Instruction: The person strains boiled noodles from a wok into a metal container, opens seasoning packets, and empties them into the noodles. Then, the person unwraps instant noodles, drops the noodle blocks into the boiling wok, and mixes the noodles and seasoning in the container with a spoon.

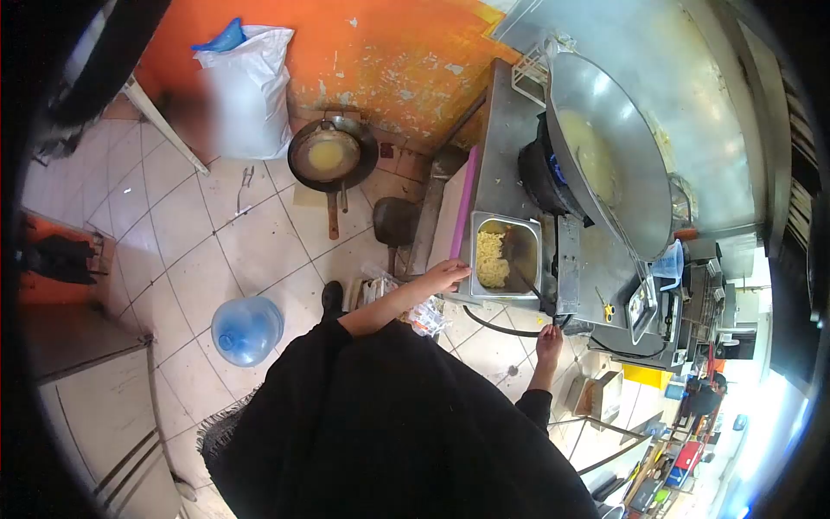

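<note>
A rectangular steel food pan [477,227] stands at the front edge of the counter, with yellowish pieces of food [493,259] heaped along its left side. My left hand [447,275] is closed at the pan's near left rim, fingertips on the edge. My right hand [549,343] is closed round the end of a long, dark utensil handle [536,295] that slants into the pan. The utensil's head lies in shadow inside the pan, so its kind is unclear. Behind the pan, a very large wok [635,173] holding yellowish liquid sits tilted in view over a burner [545,169] with a blue flame.
Yellow-handled scissors [609,312], a small tray [641,309] and a clear blue jug [668,264] are on the counter's right. A black hose [493,325] loops below its edge. Pans [367,156], a large water bottle [248,332] and a white sack [251,95] occupy the floor. Another person [705,400] is far right.
</note>
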A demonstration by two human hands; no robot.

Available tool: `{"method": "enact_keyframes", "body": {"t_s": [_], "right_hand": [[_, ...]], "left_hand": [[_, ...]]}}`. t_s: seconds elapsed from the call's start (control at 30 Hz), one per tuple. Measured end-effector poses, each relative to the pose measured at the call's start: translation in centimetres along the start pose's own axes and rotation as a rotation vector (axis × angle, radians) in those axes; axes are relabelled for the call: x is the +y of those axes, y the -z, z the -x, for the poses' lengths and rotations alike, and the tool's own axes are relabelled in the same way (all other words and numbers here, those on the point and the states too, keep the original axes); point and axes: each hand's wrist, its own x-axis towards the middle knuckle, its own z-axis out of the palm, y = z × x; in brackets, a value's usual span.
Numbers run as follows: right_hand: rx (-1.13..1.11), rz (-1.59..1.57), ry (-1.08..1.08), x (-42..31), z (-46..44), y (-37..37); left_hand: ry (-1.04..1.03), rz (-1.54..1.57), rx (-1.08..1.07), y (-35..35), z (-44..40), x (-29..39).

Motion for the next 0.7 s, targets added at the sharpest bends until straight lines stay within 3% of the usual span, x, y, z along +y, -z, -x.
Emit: {"method": "enact_keyframes", "body": {"t_s": [0.07,0.13,0.23,0.53,0.7], "right_hand": [[-0.023,0.057,0.047,0.2,-0.4,0.6],[-0.032,0.202,0.226,0.4,-1.1,1.5],[0.153,0.240,0.267,0.9,-0.3,0.1],[0.119,0.510,0.387,1.5,0.7,-0.5],[0.128,0.463,0.267,3.5,2.1,-1.1]], "left_hand": [[0.003,0.004,0.001,0.2,-0.3,-0.4],[0.006,0.007,0.001,0.3,-0.6,-0.9],[0.017,0.006,0.012,0.1,-0.1,-0.4],[0.022,0.023,0.023,0.2,0.2,-0.2],[-0.050,0.061,0.012,0.1,0.5,0.3]]}}
